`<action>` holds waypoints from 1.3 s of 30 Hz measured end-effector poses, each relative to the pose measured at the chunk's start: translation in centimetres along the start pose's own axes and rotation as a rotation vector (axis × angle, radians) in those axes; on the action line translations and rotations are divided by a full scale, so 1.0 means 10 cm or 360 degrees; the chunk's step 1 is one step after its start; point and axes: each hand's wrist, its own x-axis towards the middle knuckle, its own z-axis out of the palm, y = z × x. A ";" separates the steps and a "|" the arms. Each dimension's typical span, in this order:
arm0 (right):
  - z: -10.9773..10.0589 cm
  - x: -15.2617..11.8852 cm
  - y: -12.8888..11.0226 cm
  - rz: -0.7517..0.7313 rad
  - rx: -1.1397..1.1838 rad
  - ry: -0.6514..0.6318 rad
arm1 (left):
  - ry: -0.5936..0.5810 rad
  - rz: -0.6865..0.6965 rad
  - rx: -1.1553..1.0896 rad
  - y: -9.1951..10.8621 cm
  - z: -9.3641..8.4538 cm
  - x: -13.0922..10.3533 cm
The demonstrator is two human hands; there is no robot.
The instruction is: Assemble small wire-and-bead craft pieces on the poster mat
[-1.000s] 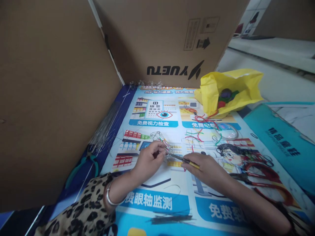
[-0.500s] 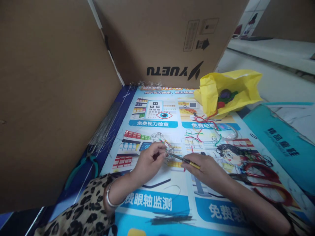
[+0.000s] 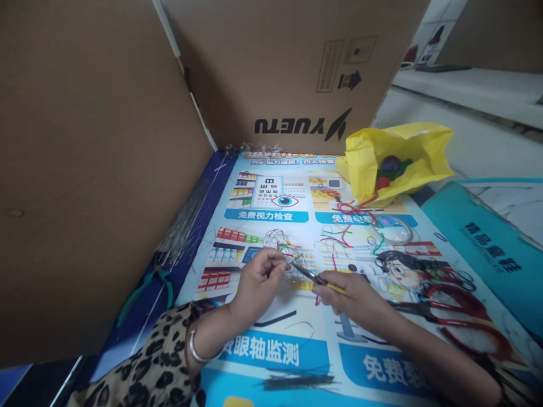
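Over the middle of the printed sheet, my left hand (image 3: pixel 263 280) is closed in a pinch on thin wire at the edge of a wirework piece (image 3: pixel 292 251). The piece is a tangle of fine loops with bits of red and green thread, partly hidden by my fingers. From the right, my right hand (image 3: pixel 350 294) grips slim pliers (image 3: pixel 311 275) with dark metal jaws and a yellow handle. Their tips meet the wire close to my left fingertips; exactly what lies between the jaws is too small to tell.
Cardboard panels (image 3: pixel 297 68) wall the left and back. Red-handled scissors (image 3: pixel 462 316) lie right, below a yellow bag (image 3: pixel 365 161) with yarn inside. Teal-handled pliers (image 3: pixel 146 291) and a wire bundle (image 3: pixel 184 226) lie left. Short dark wires (image 3: pixel 299 380) sit in front; cut threads (image 3: pixel 337 237) lie mid-right.
The pliers' tips have shifted slightly and tilt a little more steeply at the wire. My left hand keeps its pinch. The whole view has moved slightly.
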 end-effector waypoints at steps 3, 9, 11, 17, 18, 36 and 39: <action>0.04 -0.01 0.01 0.0037 0.0144 -0.0032 | 0.0051 -0.0008 0.0009 -0.01 0.01 -0.01; 0.06 -0.01 0.03 -0.0136 -0.0346 0.0114 | 0.0118 0.0010 0.0132 0.02 0.02 0.00; 0.07 -0.01 0.05 -0.0258 -0.0654 0.0232 | 0.0148 0.0029 0.0201 0.03 0.01 0.01; 0.10 -0.01 0.12 -0.0373 -0.1006 0.0360 | 0.0096 0.0229 0.0474 0.02 -0.03 0.02; 0.10 -0.01 0.12 -0.0386 -0.1020 0.0364 | 0.0086 0.0276 0.0502 0.01 -0.04 0.02; 0.11 0.00 0.11 -0.0334 -0.0931 0.0336 | 0.0065 0.0715 0.0790 -0.04 -0.08 0.09; 0.11 0.00 0.09 -0.0309 -0.0921 0.0341 | 0.0088 0.0704 0.0799 -0.03 -0.08 0.08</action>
